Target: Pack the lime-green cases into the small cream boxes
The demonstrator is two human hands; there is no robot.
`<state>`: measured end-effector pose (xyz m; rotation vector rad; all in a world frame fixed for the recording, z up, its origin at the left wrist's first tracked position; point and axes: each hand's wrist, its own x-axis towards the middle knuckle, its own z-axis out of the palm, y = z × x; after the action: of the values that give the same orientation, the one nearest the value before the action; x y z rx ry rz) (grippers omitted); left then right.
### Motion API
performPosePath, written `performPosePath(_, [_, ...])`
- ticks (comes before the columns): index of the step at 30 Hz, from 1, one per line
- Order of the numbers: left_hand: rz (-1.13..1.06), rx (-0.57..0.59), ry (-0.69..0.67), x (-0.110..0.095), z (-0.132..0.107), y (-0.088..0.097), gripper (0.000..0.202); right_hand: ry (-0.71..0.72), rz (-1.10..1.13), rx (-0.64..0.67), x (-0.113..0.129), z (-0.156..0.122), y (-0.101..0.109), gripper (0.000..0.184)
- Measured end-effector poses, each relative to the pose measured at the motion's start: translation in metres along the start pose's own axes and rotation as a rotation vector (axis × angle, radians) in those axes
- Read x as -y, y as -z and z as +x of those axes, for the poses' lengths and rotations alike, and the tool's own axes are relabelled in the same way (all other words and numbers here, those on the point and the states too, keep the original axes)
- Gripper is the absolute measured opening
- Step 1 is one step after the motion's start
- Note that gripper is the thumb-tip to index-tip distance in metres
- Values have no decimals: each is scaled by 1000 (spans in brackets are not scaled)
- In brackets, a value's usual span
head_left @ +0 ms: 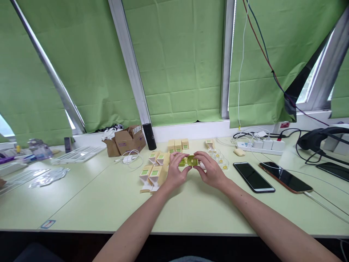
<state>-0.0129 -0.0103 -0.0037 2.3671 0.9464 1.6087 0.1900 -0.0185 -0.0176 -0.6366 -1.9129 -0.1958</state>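
Work position: the yellow-green case [192, 160] is held just above the table [207, 214], between the 2 hands, in front of the seated person. Grip state: the left hand [176, 171] pinches the left part between thumb and fingers; the right hand [211, 173] pinches the right part likewise. From where I stand, the case looks opened out, its 2 parts side by side; the join is too small to make out.

Step in hand: judged to be handling or checking the opened case. Next move: calls for steady, light pressure from both hands and a level case.

Surroundings: 4 opened cartons [155, 174] lie beside the left hand, nearest to it and easiest to knock. 3 upright boxes [178, 146] stand behind. Clear containers with yellow contents [224, 162] limit room beyond the right hand. 2 phones [254, 177] and a white power strip [259, 148] lie farther right.
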Motion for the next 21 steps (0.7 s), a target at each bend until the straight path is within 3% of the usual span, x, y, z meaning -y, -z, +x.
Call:
performPosePath(8, [17,-25,-35,-3,0,2,41,105,-75,23,-3,0,1,33])
performPosePath(21, [42,-48,-90,0,-1,0,41,152,-180,44,2,4,1,30])
